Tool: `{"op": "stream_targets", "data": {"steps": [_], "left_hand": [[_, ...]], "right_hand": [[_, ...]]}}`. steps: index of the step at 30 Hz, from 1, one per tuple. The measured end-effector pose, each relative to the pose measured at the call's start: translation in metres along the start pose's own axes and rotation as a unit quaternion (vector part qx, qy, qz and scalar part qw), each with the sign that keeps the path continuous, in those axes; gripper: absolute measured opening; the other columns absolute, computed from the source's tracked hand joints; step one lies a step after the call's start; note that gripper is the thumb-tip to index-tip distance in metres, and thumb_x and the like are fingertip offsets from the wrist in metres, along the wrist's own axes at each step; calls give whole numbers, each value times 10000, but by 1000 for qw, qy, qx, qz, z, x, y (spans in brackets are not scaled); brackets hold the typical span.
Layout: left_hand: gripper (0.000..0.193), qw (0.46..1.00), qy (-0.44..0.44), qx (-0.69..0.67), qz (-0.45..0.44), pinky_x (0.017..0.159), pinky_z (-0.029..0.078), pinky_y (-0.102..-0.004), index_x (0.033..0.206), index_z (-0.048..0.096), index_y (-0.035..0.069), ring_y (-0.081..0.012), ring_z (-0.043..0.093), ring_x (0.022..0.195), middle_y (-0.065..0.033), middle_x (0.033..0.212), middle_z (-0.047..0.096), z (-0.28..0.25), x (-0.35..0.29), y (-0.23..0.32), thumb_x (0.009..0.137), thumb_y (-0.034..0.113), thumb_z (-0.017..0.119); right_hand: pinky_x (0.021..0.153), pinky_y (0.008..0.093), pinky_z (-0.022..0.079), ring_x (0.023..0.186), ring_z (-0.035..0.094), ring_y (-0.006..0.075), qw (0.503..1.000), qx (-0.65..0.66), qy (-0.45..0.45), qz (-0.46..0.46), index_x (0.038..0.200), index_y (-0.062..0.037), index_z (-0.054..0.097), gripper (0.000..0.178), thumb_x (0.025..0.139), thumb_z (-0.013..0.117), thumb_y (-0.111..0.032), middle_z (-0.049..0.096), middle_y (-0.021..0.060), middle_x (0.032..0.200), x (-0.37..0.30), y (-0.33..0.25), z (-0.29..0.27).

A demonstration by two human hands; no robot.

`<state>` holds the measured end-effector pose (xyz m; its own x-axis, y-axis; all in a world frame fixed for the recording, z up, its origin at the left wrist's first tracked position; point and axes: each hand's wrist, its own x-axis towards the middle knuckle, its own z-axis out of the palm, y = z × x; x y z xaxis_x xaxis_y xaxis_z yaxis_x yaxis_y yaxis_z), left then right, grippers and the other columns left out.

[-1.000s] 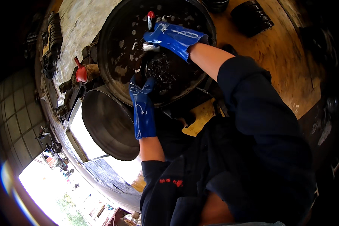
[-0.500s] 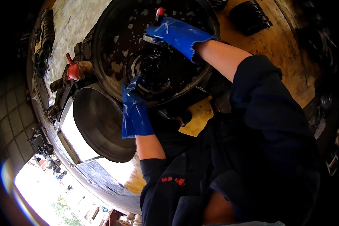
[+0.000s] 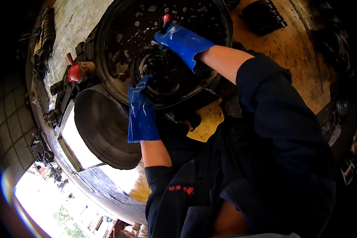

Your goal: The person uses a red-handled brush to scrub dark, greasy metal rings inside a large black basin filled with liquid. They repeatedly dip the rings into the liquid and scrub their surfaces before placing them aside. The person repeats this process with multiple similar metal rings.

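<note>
A large round black basin (image 3: 99, 55) holds dark liquid with foam flecks. Inside it lies a round metal part (image 3: 142, 68) with a shiny ring-shaped rim, half sunk and dark in the middle. My left hand (image 3: 141, 109), in a long blue rubber glove, grips this part's near left edge. Over the basin's middle, my right hand (image 3: 184, 41), gloved the same way, is closed round a brush whose red handle end (image 3: 166, 18) sticks up beyond the fingers. The working end of the brush is blurred, just above the metal part.
A dark round metal tub (image 3: 107, 131) stands beside the basin at the left. Left of the basin is a red funnel-like piece (image 3: 74, 73). A yellow cloth or sheet (image 3: 206, 121) lies near my body. Black ribbed parts (image 3: 263, 18) sit on the brown board at right.
My right hand with the brush has shifted slightly down and left, towards the metal part. My left hand keeps its hold on the part's edge.
</note>
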<state>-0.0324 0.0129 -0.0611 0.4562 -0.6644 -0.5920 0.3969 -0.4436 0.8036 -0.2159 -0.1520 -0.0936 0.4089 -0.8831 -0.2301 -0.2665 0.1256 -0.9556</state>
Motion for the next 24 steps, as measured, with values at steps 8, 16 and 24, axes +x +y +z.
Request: {"op": "stream_targets", "data": {"steps": [8,16,24], "left_hand": [[445,999,21,-8,-26,753,607,-396,1277,562,-13,-272,722,863,-141,1006,722,8,-9,10,886,80,752],[494,997,31,-41,-55,779,611,-407,1285,520,-43,-302,721,878,-176,1018,713,-2,-5,8,874,93,758],[472,997,-23,-77,-9,791,609,-405,1285,530,-48,-306,723,900,-170,1060,711,-18,14,-4,872,41,741]], "right_hand": [[635,357,449,628,517,148,991,126,-32,-17,761,-56,674,382,915,660,-405,600,38,658,-14,-43,-2],[718,367,539,759,702,227,994,-69,-55,61,908,-20,749,367,921,632,-367,730,133,773,-36,-33,-1],[663,361,525,761,686,190,994,27,-106,7,906,-34,745,336,941,638,-351,701,106,762,-24,-45,15]]}}
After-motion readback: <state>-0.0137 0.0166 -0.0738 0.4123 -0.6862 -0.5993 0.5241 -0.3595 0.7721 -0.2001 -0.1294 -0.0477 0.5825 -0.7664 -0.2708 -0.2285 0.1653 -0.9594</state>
